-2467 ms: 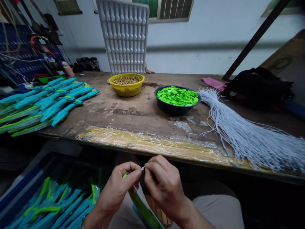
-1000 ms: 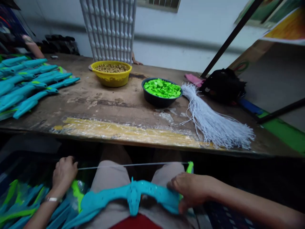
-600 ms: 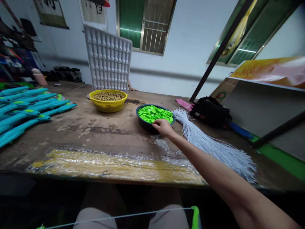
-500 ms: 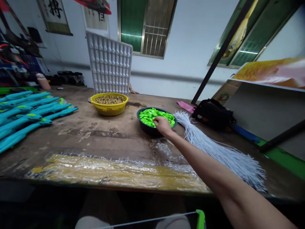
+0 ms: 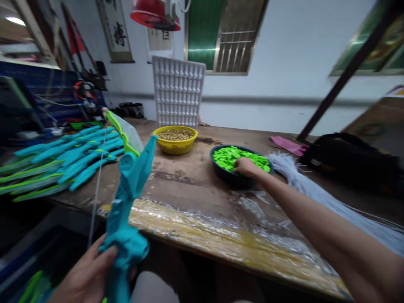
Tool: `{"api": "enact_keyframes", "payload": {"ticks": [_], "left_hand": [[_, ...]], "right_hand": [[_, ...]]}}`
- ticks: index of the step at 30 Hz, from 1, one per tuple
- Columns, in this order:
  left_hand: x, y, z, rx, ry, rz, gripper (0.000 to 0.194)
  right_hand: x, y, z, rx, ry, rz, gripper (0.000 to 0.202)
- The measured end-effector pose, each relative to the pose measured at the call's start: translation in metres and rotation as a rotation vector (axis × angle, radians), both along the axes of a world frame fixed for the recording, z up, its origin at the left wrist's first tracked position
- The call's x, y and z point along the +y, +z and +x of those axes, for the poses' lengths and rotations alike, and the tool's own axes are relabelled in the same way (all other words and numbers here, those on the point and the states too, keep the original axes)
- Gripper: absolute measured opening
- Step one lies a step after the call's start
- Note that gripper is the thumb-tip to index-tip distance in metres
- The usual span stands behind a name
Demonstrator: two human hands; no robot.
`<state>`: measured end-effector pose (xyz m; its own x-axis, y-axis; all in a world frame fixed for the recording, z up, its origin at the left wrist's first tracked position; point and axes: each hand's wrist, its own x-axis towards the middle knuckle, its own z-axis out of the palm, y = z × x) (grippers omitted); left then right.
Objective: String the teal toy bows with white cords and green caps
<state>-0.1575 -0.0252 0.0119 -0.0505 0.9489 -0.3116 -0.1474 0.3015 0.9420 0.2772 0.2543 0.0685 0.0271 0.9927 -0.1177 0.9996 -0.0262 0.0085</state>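
Observation:
My left hand is wrapped round a teal plastic toy bow, held upright at the lower left. A bright green limb and a thin pale string belong to it. My right hand reaches into a dark round bowl heaped with small bright green pieces. Its fingers are pressed together among the pieces, and what they hold, if anything, is hidden. Left of the bowl stands a yellow basin of small brass-coloured rings. A bundle of white strings lies to the right.
Several teal bows with green limbs lie at the table's left. A grey moulded tray stands upright behind the basin. A black bag and pink cloth lie at the right. Part of another person's hand shows beside the tray.
The view has turned left. My left hand and the teal bow have come into view at the lower left. My right hand has sunk lower among the green pieces.

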Motion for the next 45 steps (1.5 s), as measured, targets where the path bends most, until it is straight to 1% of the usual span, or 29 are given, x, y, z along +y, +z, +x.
{"api": "enact_keyframes", "payload": {"ticks": [3, 5, 7, 8, 10, 13, 16, 18, 20, 22, 25, 27, 28, 29, 30, 31, 33, 36, 38, 42, 45], "left_hand": [[0.015, 0.029, 0.031, -0.374, 0.217, 0.004, 0.048], [0.026, 0.042, 0.054, -0.527, 0.224, 0.073, 0.053], [0.033, 0.045, 0.071, -0.596, 0.201, 0.123, 0.051], [0.034, 0.043, 0.076, -0.613, 0.193, 0.140, 0.050], [0.033, 0.035, 0.083, -0.634, 0.177, 0.176, 0.048], [0.029, 0.021, 0.090, -0.628, 0.180, 0.202, 0.046], [0.028, 0.015, 0.099, -0.587, 0.224, 0.193, 0.049], [0.028, 0.013, 0.107, -0.581, 0.236, 0.192, 0.055], [0.029, 0.012, 0.114, -0.579, 0.235, 0.198, 0.063], [0.028, 0.011, 0.122, -0.555, 0.231, 0.207, 0.070], [0.022, 0.009, 0.133, -0.486, 0.213, 0.228, 0.072], [0.016, 0.009, 0.139, -0.445, 0.202, 0.233, 0.075], [0.012, 0.009, 0.142, -0.428, 0.194, 0.227, 0.076], [0.007, 0.009, 0.145, -0.413, 0.185, 0.222, 0.078], [0.003, 0.010, 0.147, -0.397, 0.173, 0.220, 0.079], [-0.001, 0.011, 0.150, -0.378, 0.155, 0.222, 0.079], [-0.010, 0.013, 0.155, -0.344, 0.126, 0.237, 0.074], [-0.020, 0.014, 0.163, -0.323, 0.096, 0.244, 0.064], [-0.025, 0.012, 0.168, -0.337, 0.068, 0.240, 0.061], [-0.027, 0.001, 0.177, -0.374, 0.040, 0.258, 0.058], [-0.029, -0.008, 0.183, -0.356, 0.026, 0.276, 0.055]], "right_hand": [[-0.002, -0.001, -0.006, -0.034, -0.005, 0.040, 0.025], [-0.003, -0.001, -0.007, -0.033, -0.001, 0.067, 0.024], [-0.004, -0.002, -0.004, -0.004, 0.006, 0.087, 0.023], [-0.005, -0.002, -0.002, 0.021, 0.003, 0.100, 0.022], [-0.007, -0.001, 0.004, 0.092, -0.025, 0.148, 0.022], [-0.012, 0.003, 0.012, 0.260, -0.096, 0.266, 0.024], [-0.022, 0.013, 0.012, 0.513, -0.155, 0.357, 0.023], [-0.038, 0.019, 0.000, 0.728, -0.165, 0.372, 0.026], [-0.065, 0.022, -0.021, 0.965, -0.129, 0.348, 0.030], [-0.103, 0.021, -0.052, 1.189, -0.047, 0.282, 0.035], [-0.169, 0.011, -0.100, 1.409, 0.076, 0.144, 0.044], [-0.208, 0.004, -0.125, 1.616, 0.166, 0.010, 0.052], [-0.224, 0.002, -0.133, 1.668, 0.201, -0.024, 0.051], [-0.238, -0.001, -0.138, 1.693, 0.221, -0.022, 0.046], [-0.248, -0.002, -0.142, 1.688, 0.224, 0.013, 0.037], [-0.256, -0.004, -0.143, 1.658, 0.211, 0.065, 0.027], [-0.267, -0.006, -0.144, 1.630, 0.156, 0.158, 0.017], [-0.276, -0.010, -0.143, 1.676, 0.101, 0.240, 0.013], [-0.279, -0.013, -0.143, 1.704, 0.061, 0.288, 0.013], [-0.282, -0.020, -0.142, 1.668, -0.071, 0.354, 0.020], [-0.284, -0.025, -0.139, 1.629, -0.103, 0.398, 0.022]]}}
